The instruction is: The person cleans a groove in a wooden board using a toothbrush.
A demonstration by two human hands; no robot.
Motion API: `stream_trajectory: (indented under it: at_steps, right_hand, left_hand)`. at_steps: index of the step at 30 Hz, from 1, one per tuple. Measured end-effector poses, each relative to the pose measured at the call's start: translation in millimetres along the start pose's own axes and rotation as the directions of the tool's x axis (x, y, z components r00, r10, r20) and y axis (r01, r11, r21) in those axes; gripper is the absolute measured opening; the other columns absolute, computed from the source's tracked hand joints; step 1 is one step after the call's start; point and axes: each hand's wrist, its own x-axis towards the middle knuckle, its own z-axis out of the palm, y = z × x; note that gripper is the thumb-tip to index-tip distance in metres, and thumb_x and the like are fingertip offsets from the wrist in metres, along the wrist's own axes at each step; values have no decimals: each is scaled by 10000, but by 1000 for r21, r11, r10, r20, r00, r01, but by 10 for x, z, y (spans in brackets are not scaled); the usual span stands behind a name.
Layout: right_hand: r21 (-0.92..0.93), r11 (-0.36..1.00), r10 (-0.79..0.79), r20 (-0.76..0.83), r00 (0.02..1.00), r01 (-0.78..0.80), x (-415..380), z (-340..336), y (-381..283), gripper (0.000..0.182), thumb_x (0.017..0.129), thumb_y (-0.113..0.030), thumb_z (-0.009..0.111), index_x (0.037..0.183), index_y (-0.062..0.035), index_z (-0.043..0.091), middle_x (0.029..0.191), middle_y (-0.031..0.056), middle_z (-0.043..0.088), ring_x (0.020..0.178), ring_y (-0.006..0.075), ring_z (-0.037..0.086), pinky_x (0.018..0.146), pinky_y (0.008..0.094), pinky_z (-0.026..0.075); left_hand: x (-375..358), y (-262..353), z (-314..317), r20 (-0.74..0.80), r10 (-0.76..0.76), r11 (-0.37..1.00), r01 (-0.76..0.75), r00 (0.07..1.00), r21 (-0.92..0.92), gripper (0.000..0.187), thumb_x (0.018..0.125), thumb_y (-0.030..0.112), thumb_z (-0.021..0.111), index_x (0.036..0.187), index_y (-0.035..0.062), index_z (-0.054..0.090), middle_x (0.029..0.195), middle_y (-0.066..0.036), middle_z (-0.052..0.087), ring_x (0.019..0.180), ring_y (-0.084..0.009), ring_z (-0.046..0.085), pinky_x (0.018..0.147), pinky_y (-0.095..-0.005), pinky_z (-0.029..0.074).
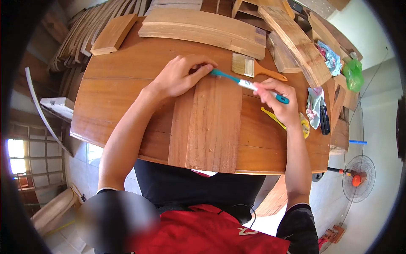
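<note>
Toothbrush [246, 84] clasped in right grip [279, 99]

The left grip [182, 76] touches its teal far end; whether closed, I cannot tell. Between the grips, below, a wooden board [215, 127] lies on the table [112, 95], a paintbrush [259, 71] beyond.

Left hand [182, 76]: I pinch the toothbrush [247, 84] at its far end.
Right hand [279, 101]: I grip its handle.
Board [215, 127]: lies on the tabletop [110, 84] between my forearms.
Paintbrush [252, 67]: lies just beyond the toothbrush.
Fan [356, 180]: past the tabletop's right side.
</note>
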Motion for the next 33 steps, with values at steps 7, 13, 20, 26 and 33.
stream_trajectory:
  at_steps: [7, 13, 20, 26, 33]
  right_hand:
    - [67, 994, 81, 57, 995, -85, -40, -125, -21, 164, 921, -68, 659, 1047, -15, 750, 866, 85, 723, 717, 91, 618, 611, 237, 481]
    - [83, 996, 26, 121, 992, -37, -50, -57, 63, 208, 930, -110, 681, 1114, -26, 733, 858, 86, 737, 686, 100, 647, 609, 231, 498]
    - [294, 932, 93, 373, 923, -213, -91, 36, 7, 257, 980, -178, 631, 1178, -19, 676, 856, 89, 716, 664, 117, 663, 579, 236, 528]
    - [291, 941, 59, 359, 932, -171, -47, 160, -6, 331, 1024, -274, 550, 1244, -43, 641, 843, 47, 649, 835, 139, 638, 751, 282, 506]
    - [268, 955, 26, 351, 936, -127, -116, 72, 100, 341, 1023, -298, 544, 1238, -58, 658, 863, 30, 646, 868, 118, 592, 840, 285, 427]
  left_hand:
    - [-41, 68, -98, -91, 38, 972, -16, 995, 235, 293, 981, 260, 479, 1072, 29, 636, 1034, -183, 686, 936, -396, 641, 800, -447, 508]
    - [-66, -73, -297, -87, -134, 953, 152, 987, 261, 242, 912, 170, 469, 1005, 18, 633, 920, -193, 690, 881, -388, 646, 753, -454, 507]
    - [-210, -358, -682, 349, -227, 972, 234, 909, 22, 352, 822, 120, 660, 1167, 58, 624, 858, -90, 664, 765, -229, 595, 738, -337, 498]
    - [-173, -185, -694, 426, -235, 970, 237, 874, 50, 717, 638, 284, 912, 1252, 85, 601, 908, -45, 650, 745, -175, 535, 695, -314, 471]
    - [-85, -182, -582, 336, -124, 992, 117, 934, 41, 772, 658, 358, 918, 1294, 99, 566, 957, -47, 658, 754, -167, 573, 640, -310, 484]
